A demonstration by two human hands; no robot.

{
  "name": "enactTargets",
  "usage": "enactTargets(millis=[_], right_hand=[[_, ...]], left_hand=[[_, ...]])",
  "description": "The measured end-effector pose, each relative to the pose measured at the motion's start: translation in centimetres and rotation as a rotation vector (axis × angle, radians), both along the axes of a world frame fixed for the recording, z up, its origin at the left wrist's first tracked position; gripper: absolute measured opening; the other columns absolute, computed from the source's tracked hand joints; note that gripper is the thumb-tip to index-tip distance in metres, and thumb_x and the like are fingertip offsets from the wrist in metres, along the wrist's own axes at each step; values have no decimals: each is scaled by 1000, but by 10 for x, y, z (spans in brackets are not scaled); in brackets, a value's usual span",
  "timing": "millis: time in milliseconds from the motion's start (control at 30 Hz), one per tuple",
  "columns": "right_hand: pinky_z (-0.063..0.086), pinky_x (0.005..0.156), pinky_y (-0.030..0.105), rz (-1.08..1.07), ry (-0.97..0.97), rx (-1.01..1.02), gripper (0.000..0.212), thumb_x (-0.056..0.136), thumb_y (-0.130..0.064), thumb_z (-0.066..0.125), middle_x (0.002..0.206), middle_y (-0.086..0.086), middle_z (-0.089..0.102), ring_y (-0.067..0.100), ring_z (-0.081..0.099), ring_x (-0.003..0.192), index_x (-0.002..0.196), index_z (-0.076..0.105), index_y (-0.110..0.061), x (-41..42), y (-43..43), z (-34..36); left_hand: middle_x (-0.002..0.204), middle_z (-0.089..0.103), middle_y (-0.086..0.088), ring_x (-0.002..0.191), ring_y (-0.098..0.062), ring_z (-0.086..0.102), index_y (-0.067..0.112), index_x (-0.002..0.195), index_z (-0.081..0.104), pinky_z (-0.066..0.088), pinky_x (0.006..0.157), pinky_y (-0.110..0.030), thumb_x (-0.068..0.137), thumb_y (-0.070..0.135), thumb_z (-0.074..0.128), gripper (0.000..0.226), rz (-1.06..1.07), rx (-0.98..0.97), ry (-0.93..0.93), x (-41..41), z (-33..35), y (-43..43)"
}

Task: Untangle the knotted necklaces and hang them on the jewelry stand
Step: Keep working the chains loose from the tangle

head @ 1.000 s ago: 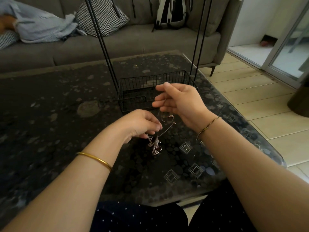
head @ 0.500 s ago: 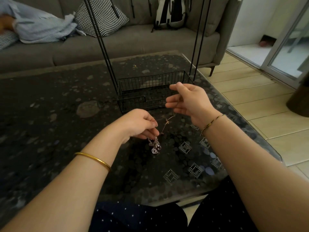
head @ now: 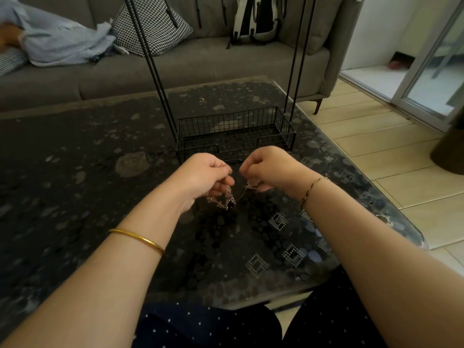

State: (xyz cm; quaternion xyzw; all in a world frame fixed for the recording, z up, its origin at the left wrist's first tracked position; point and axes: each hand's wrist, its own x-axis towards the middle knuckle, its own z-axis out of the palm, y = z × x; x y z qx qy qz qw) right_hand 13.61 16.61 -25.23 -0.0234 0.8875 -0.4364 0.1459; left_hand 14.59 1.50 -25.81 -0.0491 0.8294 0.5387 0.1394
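Dark patterned glass table (head: pixel 75 197); jewelry stand (head: pixel 226 124) atop.

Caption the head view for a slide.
Left hand and right hand pinch tangled necklaces over the table, before the jewelry stand.

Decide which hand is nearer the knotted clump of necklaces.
Left. The left hand pinches the knotted clump, which dangles just under it; the right hand holds a strand farther off, to the clump's right.

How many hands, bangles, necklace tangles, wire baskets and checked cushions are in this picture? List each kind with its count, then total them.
Hands: 2, left hand, right hand
Bangles: 2, left bangle, right bangle
Necklace tangle: 1
Wire basket: 1
Checked cushion: 1
Total: 7
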Motion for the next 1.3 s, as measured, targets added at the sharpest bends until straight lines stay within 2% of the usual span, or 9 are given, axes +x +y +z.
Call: enactTargets(millis=[67, 133, 400, 633, 767, 833, 1000, 1100, 1300], right_hand=[[53, 68, 25, 70, -104, -139, 18, 91, -3, 47, 81, 2, 66, 14, 63, 79, 87, 61, -13, 2, -2, 1], [51, 68, 25, 135, -162, -186, 18, 89, -2, 49, 78, 0, 67, 13, 64, 80, 84, 60, -15, 2, -4, -2], [47, 67, 22, 240, -141, -128, 10, 86, -9, 61, 74, -3, 65, 8, 59, 75, 80, 62, -17, 4, -6, -4], [46, 65, 25, 124, -73, -227, 4, 87, -11, 62, 73, 9, 58, 12, 56, 65, 83, 63, -9, 3, -4, -2], [46, 61, 23, 69, -36, -273, 9, 86, -12, 64, 66, -1, 57, 8, 53, 59, 77, 62, -14, 2, -5, -1], [46, 59, 23, 38, -22, -289, 11, 86, -12, 63, 63, -3, 55, 8, 52, 57, 75, 62, -15, 0, -5, -1], [41, 51, 21, -14, -11, -312, 15, 86, -13, 63, 60, -2, 50, 9, 47, 51, 72, 61, -17, -1, -4, -2], [35, 45, 19, -42, 26, -307, 11, 86, -13, 63, 67, 2, 52, 9, 42, 49, 75, 62, -13, 0, -4, -1], [34, 39, 15, -103, 85, -279, 12, 86, -16, 64, 63, -2, 51, 6, 40, 47, 75, 62, -16, -2, -1, -3]], left_hand=[[73, 66, 0, 62, -10, 60, 15, 84, 60, 51, 65, -26, 99, 10, 48, 19, 27, 22, 29, 0, 1, 1], [74, 67, -1, 63, -11, 59, 15, 84, 60, 51, 67, -27, 99, 10, 48, 20, 50, 33, 64, 0, 2, 2], [79, 68, -3, 65, -11, 60, 14, 91, 61, 54, 74, -30, 98, 12, 49, 14, 125, 21, 136, 0, 6, 2], [78, 65, -2, 64, -12, 59, 17, 87, 57, 53, 72, -30, 100, 12, 45, 18, 112, -32, 162, -1, 5, 2], [80, 65, -3, 65, -12, 59, 12, 97, 60, 53, 64, -25, 100, 13, 45, 15, 102, -46, 150, -1, 4, 2], [81, 65, -4, 66, -12, 58, 13, 95, 59, 51, 62, -24, 100, 14, 45, 15, 95, -41, 140, 0, 4, 3], [83, 68, -4, 75, -16, 63, 19, 88, 57, 52, 72, -33, 100, 16, 46, 16, 81, 9, 78, -1, 2, 3], [89, 67, -6, 83, -18, 63, 20, 89, 58, 53, 77, -37, 100, 18, 47, 16, 83, 22, 43, -2, 0, 3], [81, 63, -3, 62, -7, 55, 12, 97, 61, 49, 63, -24, 98, 13, 49, 12, 69, 206, -99, 1, 4, 1]])
